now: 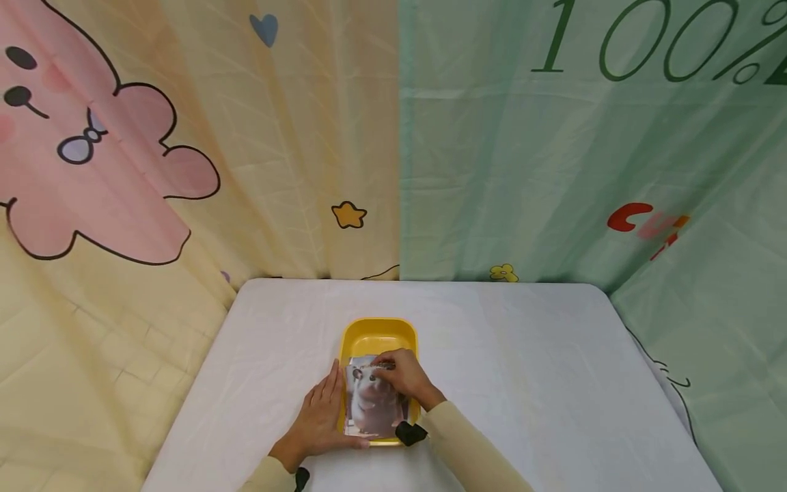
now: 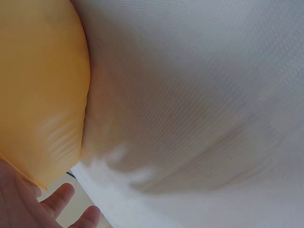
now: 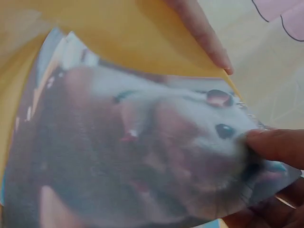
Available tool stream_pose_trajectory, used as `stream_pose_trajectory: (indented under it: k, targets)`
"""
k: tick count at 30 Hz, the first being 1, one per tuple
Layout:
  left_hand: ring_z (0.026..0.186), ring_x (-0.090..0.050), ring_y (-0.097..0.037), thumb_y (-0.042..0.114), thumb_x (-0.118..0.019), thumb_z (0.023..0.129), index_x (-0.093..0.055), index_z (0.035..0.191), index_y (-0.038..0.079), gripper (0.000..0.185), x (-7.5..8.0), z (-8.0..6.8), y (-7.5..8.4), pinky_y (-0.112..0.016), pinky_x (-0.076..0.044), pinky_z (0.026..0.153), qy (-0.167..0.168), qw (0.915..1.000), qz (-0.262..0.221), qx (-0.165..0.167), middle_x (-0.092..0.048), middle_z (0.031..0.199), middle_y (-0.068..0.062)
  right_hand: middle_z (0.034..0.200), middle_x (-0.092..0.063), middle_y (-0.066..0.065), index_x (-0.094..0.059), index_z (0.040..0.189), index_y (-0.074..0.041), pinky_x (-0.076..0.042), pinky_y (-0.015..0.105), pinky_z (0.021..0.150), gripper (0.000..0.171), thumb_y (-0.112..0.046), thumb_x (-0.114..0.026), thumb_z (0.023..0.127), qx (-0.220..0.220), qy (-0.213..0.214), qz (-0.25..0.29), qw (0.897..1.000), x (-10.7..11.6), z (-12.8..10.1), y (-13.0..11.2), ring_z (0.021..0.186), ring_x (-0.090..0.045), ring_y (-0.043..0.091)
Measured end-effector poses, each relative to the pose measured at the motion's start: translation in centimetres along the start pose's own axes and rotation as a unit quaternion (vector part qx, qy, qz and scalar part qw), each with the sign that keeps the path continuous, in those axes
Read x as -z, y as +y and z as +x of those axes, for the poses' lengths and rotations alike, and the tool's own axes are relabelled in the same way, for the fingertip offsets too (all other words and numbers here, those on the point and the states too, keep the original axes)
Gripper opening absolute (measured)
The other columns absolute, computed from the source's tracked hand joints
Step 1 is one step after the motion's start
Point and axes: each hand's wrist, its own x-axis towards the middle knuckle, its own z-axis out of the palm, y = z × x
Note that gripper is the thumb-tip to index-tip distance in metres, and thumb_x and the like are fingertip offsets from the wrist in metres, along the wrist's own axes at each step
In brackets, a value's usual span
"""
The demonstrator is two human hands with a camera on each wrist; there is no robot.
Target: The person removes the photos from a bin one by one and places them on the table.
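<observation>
A yellow tray (image 1: 378,324) stands on the table, holding several picture cards in its near part. The top card (image 1: 371,408) shows a hamster or mouse against a dark background. At its upper edge my right hand (image 1: 406,374) pinches it, thumb on the printed face and fingers underneath; the card bends in the right wrist view. More sheets show under it. My left hand (image 1: 316,417) lies against the tray's left side, fingers extended along the wall and thumb along the near rim. In the left wrist view, the tray's outer wall (image 2: 42,85) hides part of that hand.
A white cloth covers the table (image 1: 522,369) around the tray. Behind it hangs a printed curtain (image 1: 307,137), yellow on the left and green on the right. A thin dark line (image 1: 684,403) runs along the right side.
</observation>
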Motion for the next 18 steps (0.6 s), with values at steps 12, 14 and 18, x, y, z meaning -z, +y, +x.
stream_pose_trajectory:
  k: [12, 14, 18]
  targets:
    - [0.142, -0.019, -0.040, 0.082, -0.066, 0.059, -0.006, 0.151, -0.007, 0.141, 0.1, 0.1, 0.1, -0.056, -0.023, 0.110, -0.005, 1.0000, 0.001, -0.004, 0.002, 0.160, -0.023, 0.098, -0.070, 0.008, -0.069, 0.096, -0.005, -0.055, 0.032, 0.077, 0.008, -0.007, -0.069, 0.088, 0.004, 0.010, 0.033, 0.999, 1.4, -0.2, 0.4, 0.092, -0.068, 0.026]
    - [0.142, -0.018, -0.039, 0.082, -0.067, 0.058, -0.006, 0.152, -0.006, 0.142, 0.2, 0.2, 0.1, -0.056, -0.022, 0.111, -0.010, 0.9999, -0.004, 0.004, 0.003, 0.160, -0.021, 0.098, -0.070, 0.008, -0.070, 0.096, -0.006, -0.056, 0.031, 0.076, 0.009, -0.009, -0.070, 0.088, 0.001, 0.026, 0.049, 0.998, 1.9, -0.2, 0.6, 0.091, -0.069, 0.026]
    - [0.142, -0.018, -0.039, 0.083, -0.065, 0.058, -0.006, 0.152, -0.005, 0.142, 0.2, 0.3, 0.3, -0.055, -0.022, 0.111, -0.015, 0.9998, -0.001, 0.011, 0.003, 0.160, -0.020, 0.096, -0.071, 0.007, -0.074, 0.095, -0.006, -0.055, 0.028, 0.073, 0.010, -0.010, -0.072, 0.087, -0.009, 0.074, 0.071, 0.995, 2.9, -0.2, 1.3, 0.089, -0.068, 0.025]
